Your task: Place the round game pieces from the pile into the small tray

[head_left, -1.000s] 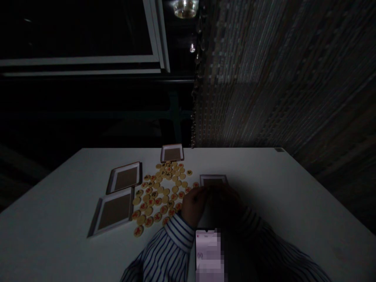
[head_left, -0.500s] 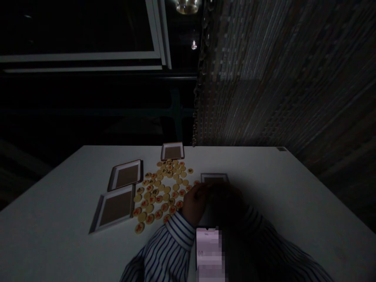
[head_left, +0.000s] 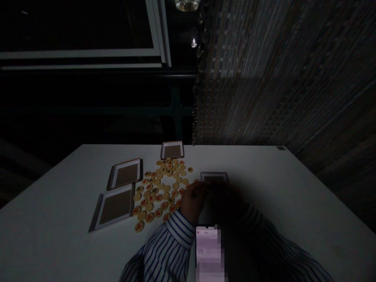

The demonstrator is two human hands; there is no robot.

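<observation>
My left hand [head_left: 192,201], in a striped cuff, is raised over the right edge of a spread of Chinese chess pieces [head_left: 160,192]. Its fingers are curled toward the thumb, and whatever they grip is too dark to make out. Close beside it, my right hand [head_left: 230,199] lies in deep shadow, so its fingers cannot be read. A small shallow tray [head_left: 214,174] sits just beyond the hands, partly covered by them. Below the hands a phone [head_left: 207,250] shows a lit screen. The round wooden pieces carry red or dark characters, and several are blank side up.
Two shallow trays, one brown-rimmed [head_left: 140,172] and one pale-rimmed [head_left: 101,211], lie left of the pieces on the white table [head_left: 279,188]. Another small tray [head_left: 172,142] stands at the far edge. A beaded string curtain [head_left: 249,98] hangs behind, right of a dark window.
The picture has shifted very slightly. Both hands stay close together in nearly the same place, and the pieces and trays lie as before. The phone's screen looks slightly different.
</observation>
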